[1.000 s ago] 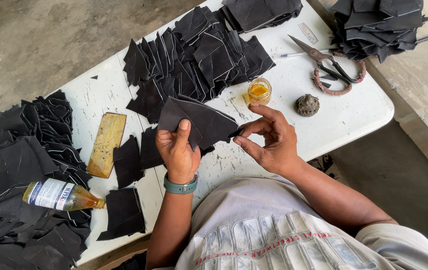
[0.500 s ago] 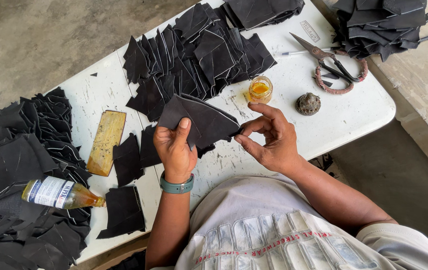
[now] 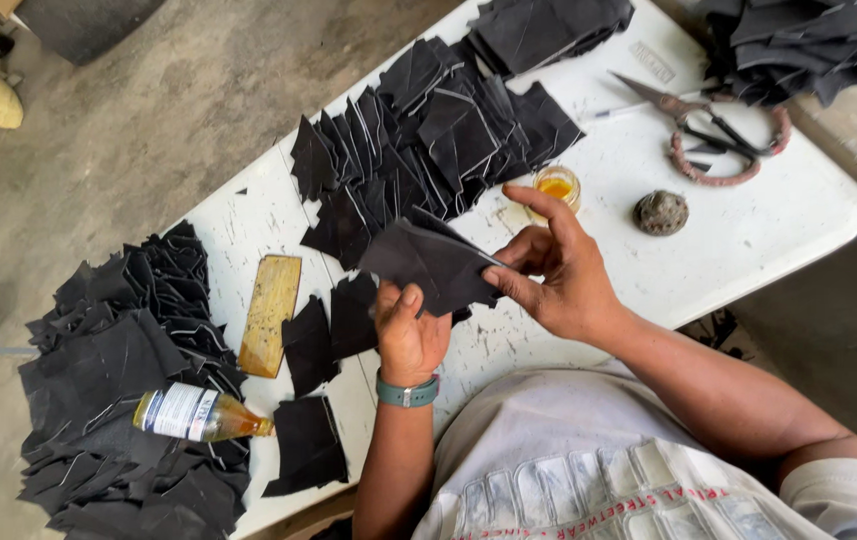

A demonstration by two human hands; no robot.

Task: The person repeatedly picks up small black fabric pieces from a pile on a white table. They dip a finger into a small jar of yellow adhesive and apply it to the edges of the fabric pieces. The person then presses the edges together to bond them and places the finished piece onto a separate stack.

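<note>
Black fabric piece [image 3: 434, 262] held above desk [image 3: 749, 240] between both hands: left hand [image 3: 411, 335] grips near edge, right hand [image 3: 559, 270] pinches right edge.

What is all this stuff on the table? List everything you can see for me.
held black piece: one, black, pinched by both hands above the table
black pieces: many, black, spread at table centre, more piled at both ends
white table: one, white, scuffed
wooden block: one, tan, left of centre
bottle: one, amber liquid, lying on the left pile
small jar: one, amber, by the right hand
scissors: one, dark, far right
grey lump: one, right
left hand: teal wristband
right hand: bare
</note>
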